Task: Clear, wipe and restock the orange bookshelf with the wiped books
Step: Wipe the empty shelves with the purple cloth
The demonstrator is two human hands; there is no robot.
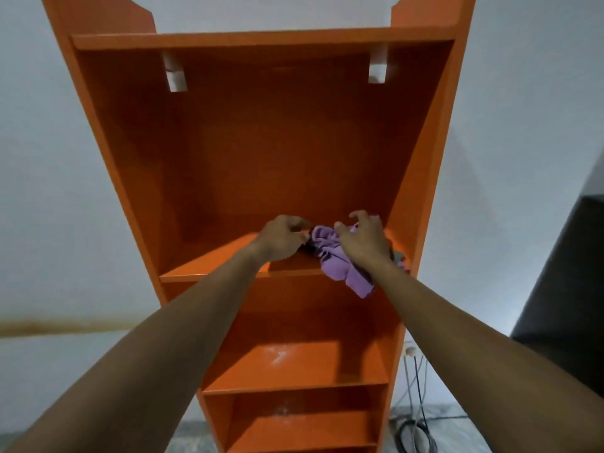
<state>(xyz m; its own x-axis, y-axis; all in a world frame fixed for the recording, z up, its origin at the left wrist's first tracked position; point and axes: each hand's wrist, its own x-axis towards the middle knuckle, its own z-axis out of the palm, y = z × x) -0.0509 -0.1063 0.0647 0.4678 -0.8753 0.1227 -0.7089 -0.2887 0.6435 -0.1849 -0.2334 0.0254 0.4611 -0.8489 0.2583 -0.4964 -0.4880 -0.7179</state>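
Two hands are up at the orange bookshelf (261, 40), both at the upper shelf board (209, 266).

Purple cloth (330, 259): bunched on the right half of that board. One corner hangs over the board's near edge.

Right hand (364, 241): palm down on the cloth, holding it bunched. Its fingers (358, 214) are bent in a claw. The thumb is against the folds and the forefinger is arched up off them.

Left hand (282, 238): just left of the cloth, resting on the board. The fingers are curled narrow and the thumb tip is at the cloth's left edge. I cannot tell whether it pinches the cloth or only touches it, since the spot under the thumb is in shadow.

Bookshelf: the compartment above the board shows a bare orange back panel. A left white bracket (175, 75) and a right white bracket (377, 68) sit high under the top board. A lower shelf (294, 364) carries pale dusty smudges near its middle. Fainter marks show on the one beneath it.

Surroundings: a white wall (49, 191) stands behind and on both sides. A brownish stripe runs across it low on the left. A dark panel (572, 273) stands at far right. Low on the right, beside the bookshelf, a socket (410, 351) has cables (420, 387) running down to the floor (457, 433).
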